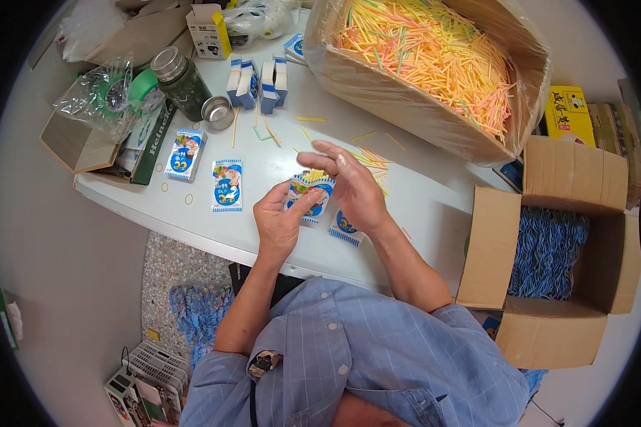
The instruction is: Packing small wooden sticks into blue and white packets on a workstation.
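Observation:
My left hand (276, 224) grips a small blue-and-white printed packet (323, 198), its thumb across the front. Thin yellow sticks (313, 174) stand out of the packet's top. Beside the packet's right side is my right hand (362, 196), its fingers stretched out over the tops of the sticks; its thumb is mostly hidden. Under my right wrist another such packet (345, 229) lies on the table. Two more lie flat to the left, a near packet (227, 186) and a farther packet (185, 154). Loose coloured sticks (372, 158) are scattered beyond my right hand.
A large lined carton (413, 85) full of coloured sticks fills the far right of the white table (263, 245). Banded packet stacks (243, 84), a dark flask (184, 89) and a green box (157, 142) stand at the far left. An open carton (493, 245) holds blue twisted bundles.

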Demonstrator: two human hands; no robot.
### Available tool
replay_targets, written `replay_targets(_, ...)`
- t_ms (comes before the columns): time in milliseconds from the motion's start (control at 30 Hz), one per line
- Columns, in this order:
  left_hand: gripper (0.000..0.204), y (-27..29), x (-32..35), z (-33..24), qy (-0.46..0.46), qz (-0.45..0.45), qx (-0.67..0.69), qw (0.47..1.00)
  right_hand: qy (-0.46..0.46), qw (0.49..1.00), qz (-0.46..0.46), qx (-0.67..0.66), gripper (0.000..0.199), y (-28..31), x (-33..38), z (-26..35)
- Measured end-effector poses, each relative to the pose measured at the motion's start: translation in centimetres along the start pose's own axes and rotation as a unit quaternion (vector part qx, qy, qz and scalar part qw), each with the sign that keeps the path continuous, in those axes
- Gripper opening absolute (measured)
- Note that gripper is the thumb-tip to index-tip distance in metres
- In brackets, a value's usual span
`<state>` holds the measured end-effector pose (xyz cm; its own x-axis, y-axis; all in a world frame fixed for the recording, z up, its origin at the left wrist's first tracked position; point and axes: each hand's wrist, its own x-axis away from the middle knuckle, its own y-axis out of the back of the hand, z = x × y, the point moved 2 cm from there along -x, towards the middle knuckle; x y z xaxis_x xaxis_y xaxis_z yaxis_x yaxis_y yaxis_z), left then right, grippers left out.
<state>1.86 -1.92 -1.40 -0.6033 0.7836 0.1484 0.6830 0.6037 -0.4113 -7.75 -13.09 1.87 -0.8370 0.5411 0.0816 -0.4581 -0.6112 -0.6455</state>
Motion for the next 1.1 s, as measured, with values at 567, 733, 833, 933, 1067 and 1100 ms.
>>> replay_targets(567,0.045,1.4,0.2,0.0,-0.052,0.023,0.051,0.997,0.122,0.94,-0.041,0.316,0.009,1.2,1.9,-0.5)
replay_targets(733,0.051,2.1,0.7,-0.3,-0.045,0.053,0.014,0.997,0.153,0.934,-0.035,0.322,0.011,1.6,1.4,-0.7)
replay_targets(833,0.044,2.6,0.5,0.0,-0.063,0.04,-0.005,0.997,0.146,0.916,0.034,0.373,0.008,1.2,0.7,-0.2)
replay_targets(933,0.031,3.8,0.6,-0.7,-0.045,-0.003,-0.079,0.996,0.045,0.954,-0.007,0.296,0.012,1.1,0.7,0.1)
replay_targets(1067,0.023,7.7,-0.6,-1.5,-0.068,-0.145,-0.179,0.971,0.112,0.914,-0.168,0.352,0.018,2.7,1.1,3.1)
replay_targets(1100,0.023,8.3,-0.8,-1.8,-0.066,-0.141,-0.179,0.971,0.134,0.91,-0.2,0.339,0.018,3.7,1.6,3.8)
